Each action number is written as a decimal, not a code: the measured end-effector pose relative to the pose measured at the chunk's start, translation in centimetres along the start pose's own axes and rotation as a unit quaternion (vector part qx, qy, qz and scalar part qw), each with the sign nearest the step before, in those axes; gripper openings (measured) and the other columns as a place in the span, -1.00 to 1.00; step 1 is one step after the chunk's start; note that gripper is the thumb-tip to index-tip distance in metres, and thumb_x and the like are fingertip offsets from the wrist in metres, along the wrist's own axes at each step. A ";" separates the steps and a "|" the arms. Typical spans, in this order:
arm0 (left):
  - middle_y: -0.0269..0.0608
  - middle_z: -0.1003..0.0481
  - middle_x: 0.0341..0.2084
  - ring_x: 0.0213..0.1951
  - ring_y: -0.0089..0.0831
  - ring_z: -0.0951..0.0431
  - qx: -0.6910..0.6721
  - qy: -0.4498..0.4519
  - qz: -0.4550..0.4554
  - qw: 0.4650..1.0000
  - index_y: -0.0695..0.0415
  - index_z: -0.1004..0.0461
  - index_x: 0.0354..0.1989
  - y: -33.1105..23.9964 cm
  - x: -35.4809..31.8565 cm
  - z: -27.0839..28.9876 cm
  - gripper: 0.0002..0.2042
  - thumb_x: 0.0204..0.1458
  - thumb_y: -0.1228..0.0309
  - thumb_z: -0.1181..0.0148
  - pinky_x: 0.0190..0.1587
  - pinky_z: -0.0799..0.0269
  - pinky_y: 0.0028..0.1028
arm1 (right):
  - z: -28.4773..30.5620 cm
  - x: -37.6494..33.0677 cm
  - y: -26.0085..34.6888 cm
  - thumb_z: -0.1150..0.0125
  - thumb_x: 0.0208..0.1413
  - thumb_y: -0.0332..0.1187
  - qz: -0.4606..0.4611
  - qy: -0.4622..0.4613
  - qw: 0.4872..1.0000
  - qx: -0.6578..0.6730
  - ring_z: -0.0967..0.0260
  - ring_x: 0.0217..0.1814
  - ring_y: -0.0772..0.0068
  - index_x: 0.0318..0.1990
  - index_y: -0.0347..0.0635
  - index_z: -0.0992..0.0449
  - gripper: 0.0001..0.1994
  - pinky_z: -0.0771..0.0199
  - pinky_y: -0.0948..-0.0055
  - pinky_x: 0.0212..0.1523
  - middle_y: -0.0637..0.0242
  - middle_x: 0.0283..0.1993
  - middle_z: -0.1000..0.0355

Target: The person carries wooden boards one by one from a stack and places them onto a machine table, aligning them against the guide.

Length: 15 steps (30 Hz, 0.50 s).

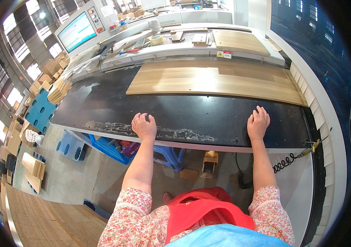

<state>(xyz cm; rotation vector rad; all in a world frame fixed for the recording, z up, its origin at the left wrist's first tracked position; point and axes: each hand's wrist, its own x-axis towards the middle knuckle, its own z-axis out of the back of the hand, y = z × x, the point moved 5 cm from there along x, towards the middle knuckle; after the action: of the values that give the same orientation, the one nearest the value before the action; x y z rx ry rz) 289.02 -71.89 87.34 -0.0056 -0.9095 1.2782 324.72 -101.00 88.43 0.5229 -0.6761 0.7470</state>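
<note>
A long wood-grain board [175, 78] lies on the black machine table [200, 109], its far edge by the machine's white housing. My left hand [144, 126] is over the table's near part, a little short of the board. Its fingers are loosely bent and apart, with nothing in them. Farther right, my right hand [259, 122] is also over the table near the board's near edge, fingers spread and holding nothing. Neither hand touches the board. Whether the palms rest on the tabletop I cannot tell.
Wood pieces and a tape roll [156, 40] lie on the ledge behind, beside a screen [77, 33]. A coiled hose [284, 162] hangs at the right. Below are a blue stool [171, 156], a crate [109, 149] and a yellow pedal [210, 160]. Stacked boards [56, 216] stand lower left.
</note>
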 end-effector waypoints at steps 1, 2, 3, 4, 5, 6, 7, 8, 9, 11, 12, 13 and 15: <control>-0.18 -0.37 -0.01 0.11 -0.21 -0.26 -0.002 0.001 0.001 1.000 0.06 -0.54 -0.25 0.0 0.0 0.0 -0.75 -0.07 0.22 -0.14 0.16 -0.12 -0.21 | 0.0 0.0 0.0 -0.12 -0.01 -0.38 0.001 -0.001 1.000 -0.001 -0.10 0.28 0.25 -0.20 -0.19 -0.53 -0.79 0.03 0.08 0.30 0.26 0.12 -0.30; -0.18 -0.38 -0.01 0.11 -0.21 -0.26 -0.001 0.001 0.001 1.000 0.06 -0.54 -0.25 0.0 0.0 0.0 -0.75 -0.07 0.22 -0.14 0.15 -0.12 -0.21 | 0.0 -0.1 0.0 -0.12 -0.01 -0.38 0.002 -0.002 1.000 -0.001 -0.10 0.28 0.25 -0.20 -0.19 -0.53 -0.79 0.03 0.09 0.30 0.26 0.12 -0.30; -0.18 -0.38 -0.01 0.11 -0.21 -0.26 0.001 0.000 0.001 1.000 0.06 -0.54 -0.25 0.1 0.0 0.0 -0.75 -0.07 0.22 -0.14 0.15 -0.12 -0.21 | -0.1 -0.1 0.1 -0.12 -0.01 -0.38 0.001 -0.001 1.000 0.001 -0.10 0.28 0.25 -0.20 -0.19 -0.53 -0.79 0.03 0.09 0.30 0.26 0.12 -0.30; -0.18 -0.38 -0.01 0.11 -0.21 -0.26 0.002 0.000 0.001 1.000 0.06 -0.54 -0.25 0.2 0.0 0.0 -0.75 -0.07 0.22 -0.14 0.15 -0.12 -0.21 | -0.2 -0.1 0.1 -0.12 -0.01 -0.38 0.001 -0.001 1.000 0.002 -0.10 0.28 0.25 -0.20 -0.19 -0.53 -0.79 0.03 0.09 0.30 0.26 0.12 -0.30; -0.18 -0.38 -0.01 0.11 -0.21 -0.26 0.002 0.001 0.001 1.000 0.05 -0.54 -0.25 0.1 0.0 0.0 -0.75 -0.07 0.22 -0.14 0.15 -0.12 -0.21 | -0.2 -0.1 0.0 -0.12 -0.01 -0.38 0.000 -0.001 1.000 0.003 -0.11 0.28 0.25 -0.20 -0.19 -0.53 -0.78 0.03 0.09 0.30 0.26 0.12 -0.30; -0.18 -0.38 -0.01 0.11 -0.21 -0.26 0.001 0.002 0.001 1.000 0.05 -0.54 -0.25 0.1 0.0 -0.1 -0.75 -0.07 0.22 -0.14 0.15 -0.12 -0.21 | -0.2 -0.1 0.0 -0.12 -0.01 -0.38 0.000 0.000 1.000 0.003 -0.10 0.28 0.25 -0.20 -0.19 -0.53 -0.78 0.03 0.09 0.30 0.26 0.12 -0.30; -0.19 -0.38 -0.02 0.11 -0.21 -0.26 0.001 0.003 0.002 1.000 0.05 -0.54 -0.25 0.0 -0.1 -0.1 -0.75 -0.07 0.22 -0.14 0.15 -0.12 -0.21 | -0.2 -0.1 -0.1 -0.12 -0.01 -0.38 0.000 0.001 1.000 0.003 -0.10 0.28 0.24 -0.20 -0.20 -0.53 -0.78 0.03 0.10 0.30 0.26 0.12 -0.30; -0.18 -0.38 -0.02 0.11 -0.20 -0.26 0.005 0.004 0.000 1.000 0.05 -0.54 -0.25 0.0 0.0 -0.1 -0.75 -0.06 0.21 -0.13 0.14 -0.13 -0.21 | -0.2 -0.1 -0.1 -0.11 0.00 -0.38 0.000 0.002 1.000 0.004 -0.10 0.29 0.24 -0.19 -0.20 -0.53 -0.78 0.03 0.10 0.30 0.26 0.12 -0.30; -0.18 -0.38 -0.02 0.10 -0.20 -0.27 0.008 0.005 -0.001 1.000 0.04 -0.54 -0.25 0.0 0.0 0.0 -0.74 -0.06 0.21 -0.13 0.14 -0.14 -0.21 | -0.2 -0.1 -0.1 -0.11 0.00 -0.38 -0.003 0.006 1.000 0.003 -0.10 0.29 0.24 -0.19 -0.21 -0.53 -0.78 0.03 0.10 0.30 0.25 0.13 -0.30; -0.18 -0.38 -0.03 0.09 -0.19 -0.28 0.010 0.004 -0.002 1.000 0.04 -0.54 -0.25 0.0 0.0 0.1 -0.74 -0.05 0.20 -0.12 0.13 -0.16 -0.21 | -0.1 0.0 0.1 -0.11 0.01 -0.39 -0.007 0.015 1.000 0.001 -0.10 0.29 0.23 -0.19 -0.21 -0.53 -0.78 0.03 0.10 0.30 0.24 0.13 -0.30; -0.18 -0.39 -0.03 0.08 -0.19 -0.29 0.009 0.002 -0.002 1.000 0.04 -0.54 -0.25 0.0 0.0 0.1 -0.74 -0.05 0.20 -0.12 0.13 -0.16 -0.21 | -0.1 0.0 0.1 -0.11 0.01 -0.39 -0.007 0.015 1.000 0.004 -0.10 0.29 0.23 -0.19 -0.22 -0.53 -0.78 0.03 0.10 0.30 0.24 0.13 -0.30; -0.18 -0.39 -0.03 0.08 -0.19 -0.29 0.008 0.000 -0.003 1.000 0.05 -0.54 -0.25 0.0 0.0 0.1 -0.74 -0.05 0.20 -0.12 0.13 -0.17 -0.21 | -0.1 0.0 0.1 -0.11 0.01 -0.39 -0.007 0.016 1.000 0.007 -0.10 0.29 0.23 -0.19 -0.22 -0.53 -0.78 0.03 0.10 0.30 0.24 0.13 -0.30; -0.18 -0.39 -0.04 0.07 -0.19 -0.30 0.007 -0.003 -0.006 1.000 0.05 -0.54 -0.26 0.0 0.0 0.1 -0.75 -0.05 0.20 -0.13 0.12 -0.17 -0.21 | 0.0 0.0 0.1 -0.11 0.01 -0.39 -0.007 0.015 1.000 0.010 -0.09 0.29 0.23 -0.19 -0.22 -0.53 -0.78 0.03 0.10 0.30 0.24 0.13 -0.30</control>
<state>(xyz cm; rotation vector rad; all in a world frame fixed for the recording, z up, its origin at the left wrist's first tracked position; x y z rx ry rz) 288.98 -71.91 87.37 0.0156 -0.9052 1.2740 324.66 -100.95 88.41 0.5333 -0.6373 0.7477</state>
